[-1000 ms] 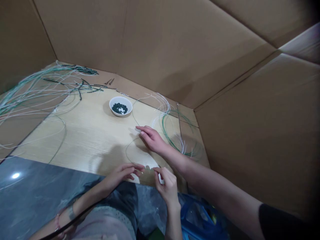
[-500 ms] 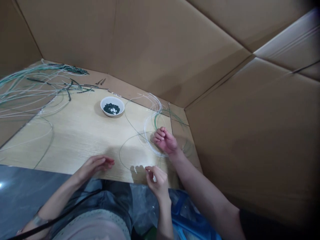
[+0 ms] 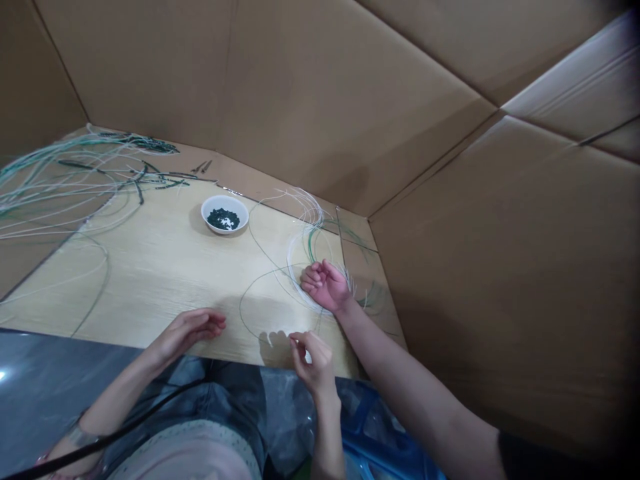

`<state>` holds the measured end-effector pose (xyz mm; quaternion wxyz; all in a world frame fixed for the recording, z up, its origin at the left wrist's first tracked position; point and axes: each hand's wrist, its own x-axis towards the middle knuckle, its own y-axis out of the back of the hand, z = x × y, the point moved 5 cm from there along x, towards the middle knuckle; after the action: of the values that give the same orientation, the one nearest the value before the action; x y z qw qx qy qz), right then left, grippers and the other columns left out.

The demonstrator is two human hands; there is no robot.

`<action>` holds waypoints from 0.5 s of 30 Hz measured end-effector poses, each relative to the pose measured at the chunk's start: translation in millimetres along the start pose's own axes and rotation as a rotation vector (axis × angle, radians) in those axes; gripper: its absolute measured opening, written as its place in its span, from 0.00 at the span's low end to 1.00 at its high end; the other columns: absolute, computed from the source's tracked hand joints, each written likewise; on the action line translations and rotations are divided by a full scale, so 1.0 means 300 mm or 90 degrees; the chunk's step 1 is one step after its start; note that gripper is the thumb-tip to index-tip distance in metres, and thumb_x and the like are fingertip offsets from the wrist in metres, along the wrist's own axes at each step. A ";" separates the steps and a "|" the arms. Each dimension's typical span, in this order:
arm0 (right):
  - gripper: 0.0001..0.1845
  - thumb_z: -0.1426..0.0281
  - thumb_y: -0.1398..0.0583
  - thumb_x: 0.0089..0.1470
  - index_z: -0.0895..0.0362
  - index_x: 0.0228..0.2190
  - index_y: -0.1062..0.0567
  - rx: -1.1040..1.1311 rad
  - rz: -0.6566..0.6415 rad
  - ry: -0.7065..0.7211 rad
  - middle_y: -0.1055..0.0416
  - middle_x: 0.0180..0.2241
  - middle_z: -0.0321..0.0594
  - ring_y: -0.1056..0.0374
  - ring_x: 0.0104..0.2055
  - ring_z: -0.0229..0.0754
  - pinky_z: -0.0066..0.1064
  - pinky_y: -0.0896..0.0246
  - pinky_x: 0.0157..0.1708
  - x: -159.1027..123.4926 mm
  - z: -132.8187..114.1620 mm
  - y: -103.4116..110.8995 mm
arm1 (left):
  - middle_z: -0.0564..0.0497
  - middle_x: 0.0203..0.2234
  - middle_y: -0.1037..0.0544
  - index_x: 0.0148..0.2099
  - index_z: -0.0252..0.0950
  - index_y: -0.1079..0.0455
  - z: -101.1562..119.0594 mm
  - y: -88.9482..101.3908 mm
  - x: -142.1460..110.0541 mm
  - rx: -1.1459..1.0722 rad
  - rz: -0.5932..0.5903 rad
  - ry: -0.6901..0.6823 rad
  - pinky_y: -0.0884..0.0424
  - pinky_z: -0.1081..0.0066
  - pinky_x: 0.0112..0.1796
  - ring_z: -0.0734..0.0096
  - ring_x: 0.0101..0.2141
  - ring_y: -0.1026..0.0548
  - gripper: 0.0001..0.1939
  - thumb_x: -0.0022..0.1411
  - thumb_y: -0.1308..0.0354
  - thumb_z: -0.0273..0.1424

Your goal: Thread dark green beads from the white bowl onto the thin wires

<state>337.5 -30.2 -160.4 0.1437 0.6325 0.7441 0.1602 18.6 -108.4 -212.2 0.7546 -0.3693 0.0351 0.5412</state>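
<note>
My left hand (image 3: 195, 327) hovers over the front edge of the wooden board, fingers stretched out and holding nothing. To its right, my right hand (image 3: 315, 360) is closed in a pinch, thumb against forefinger. A thin green cord (image 3: 241, 308) curves across the board towards those fingertips, its end too fine to make out in the pinch. Beyond my right hand, a co-worker's hand (image 3: 327, 287) is held with curled fingers over coils of white cord (image 3: 290, 257) and green cord (image 3: 311, 247); whether it holds anything I cannot tell.
A white bowl (image 3: 225, 215) with small dark green beads (image 3: 220, 218) stands towards the back of the wooden board (image 3: 165, 260). Beaded strands (image 3: 140, 180) and long loose cords (image 3: 45, 167) lie at the left, near small snips (image 3: 203, 167). Cardboard walls (image 3: 300, 100) enclose the back and right.
The co-worker's hand has shifted slightly left and down and turned, its fingers loosening a little. My own hands have barely moved.
</note>
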 end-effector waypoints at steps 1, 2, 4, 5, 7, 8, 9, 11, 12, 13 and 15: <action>0.18 0.63 0.43 0.59 0.59 0.48 0.32 0.041 -0.013 -0.020 0.32 0.47 0.44 0.32 0.45 0.42 0.40 0.32 0.43 0.031 0.020 0.012 | 0.44 0.30 0.19 0.35 0.31 0.22 -0.001 0.000 0.000 0.000 0.001 0.000 0.30 0.69 0.39 0.64 0.33 0.24 0.12 0.53 0.37 0.36; 0.19 0.63 0.42 0.58 0.59 0.48 0.33 0.081 -0.023 -0.037 0.32 0.46 0.43 0.32 0.44 0.42 0.40 0.31 0.42 0.049 0.037 0.020 | 0.44 0.30 0.19 0.35 0.32 0.22 -0.002 -0.001 -0.001 -0.001 0.002 0.000 0.30 0.70 0.39 0.64 0.33 0.24 0.12 0.53 0.37 0.36; 0.18 0.62 0.43 0.59 0.59 0.48 0.32 0.152 -0.033 -0.060 0.32 0.46 0.43 0.31 0.43 0.41 0.39 0.32 0.41 0.053 0.059 0.023 | 0.44 0.30 0.19 0.34 0.32 0.22 -0.003 -0.001 -0.002 -0.002 0.006 -0.004 0.30 0.69 0.39 0.64 0.33 0.24 0.12 0.53 0.37 0.36; 0.18 0.62 0.43 0.59 0.59 0.47 0.32 0.182 -0.034 -0.066 0.32 0.45 0.43 0.31 0.43 0.41 0.39 0.32 0.41 0.046 0.062 0.019 | 0.45 0.30 0.19 0.34 0.33 0.22 -0.003 -0.002 -0.003 -0.002 0.007 -0.007 0.30 0.69 0.39 0.64 0.33 0.24 0.12 0.53 0.37 0.37; 0.18 0.62 0.44 0.59 0.59 0.47 0.32 0.231 -0.033 -0.071 0.32 0.45 0.43 0.31 0.42 0.41 0.38 0.32 0.41 0.026 0.054 0.005 | 0.46 0.30 0.19 0.34 0.34 0.21 -0.004 -0.006 -0.005 -0.002 0.005 -0.008 0.30 0.69 0.40 0.63 0.34 0.25 0.12 0.53 0.36 0.37; 0.18 0.62 0.44 0.59 0.59 0.47 0.32 0.250 -0.034 -0.070 0.31 0.45 0.43 0.31 0.42 0.40 0.38 0.31 0.41 0.017 0.043 -0.004 | 0.46 0.31 0.19 0.34 0.34 0.21 -0.006 -0.009 -0.004 -0.003 0.003 -0.008 0.30 0.69 0.40 0.62 0.35 0.25 0.12 0.53 0.36 0.38; 0.18 0.62 0.44 0.59 0.59 0.47 0.32 0.266 -0.035 -0.069 0.31 0.45 0.43 0.31 0.42 0.40 0.38 0.31 0.40 0.010 0.028 -0.012 | 0.46 0.31 0.19 0.34 0.35 0.21 -0.008 -0.012 -0.003 -0.004 0.000 -0.007 0.30 0.69 0.40 0.62 0.35 0.25 0.12 0.52 0.36 0.39; 0.18 0.61 0.44 0.59 0.60 0.46 0.31 0.290 -0.041 -0.066 0.31 0.43 0.42 0.31 0.40 0.39 0.37 0.31 0.39 -0.001 -0.012 -0.023 | 0.46 0.31 0.19 0.34 0.35 0.21 -0.014 -0.018 0.003 -0.003 -0.004 -0.010 0.30 0.69 0.40 0.63 0.35 0.25 0.15 0.50 0.35 0.41; 0.17 0.61 0.44 0.59 0.60 0.45 0.31 0.299 -0.044 -0.067 0.30 0.43 0.42 0.31 0.40 0.39 0.36 0.31 0.39 -0.005 -0.036 -0.023 | 0.46 0.31 0.20 0.34 0.35 0.21 -0.017 -0.020 0.008 -0.001 -0.005 -0.015 0.30 0.70 0.39 0.64 0.34 0.25 0.16 0.50 0.35 0.43; 0.17 0.61 0.44 0.59 0.59 0.45 0.31 0.305 -0.048 -0.069 0.30 0.43 0.42 0.31 0.40 0.39 0.36 0.31 0.39 -0.010 -0.062 -0.019 | 0.46 0.30 0.20 0.34 0.34 0.21 -0.019 -0.022 0.013 0.003 -0.006 -0.021 0.30 0.70 0.38 0.64 0.33 0.25 0.17 0.50 0.35 0.44; 0.17 0.62 0.44 0.59 0.59 0.45 0.31 0.315 -0.045 -0.081 0.30 0.42 0.42 0.31 0.39 0.39 0.36 0.31 0.38 -0.022 -0.115 0.005 | 0.45 0.30 0.20 0.34 0.34 0.22 -0.023 -0.022 0.021 0.011 -0.006 -0.032 0.31 0.70 0.38 0.65 0.33 0.25 0.19 0.50 0.36 0.45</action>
<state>325.5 -38.4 -128.5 0.0366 0.6310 0.7716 -0.0716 29.1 -108.6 -216.7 0.7610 -0.3494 0.0190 0.5464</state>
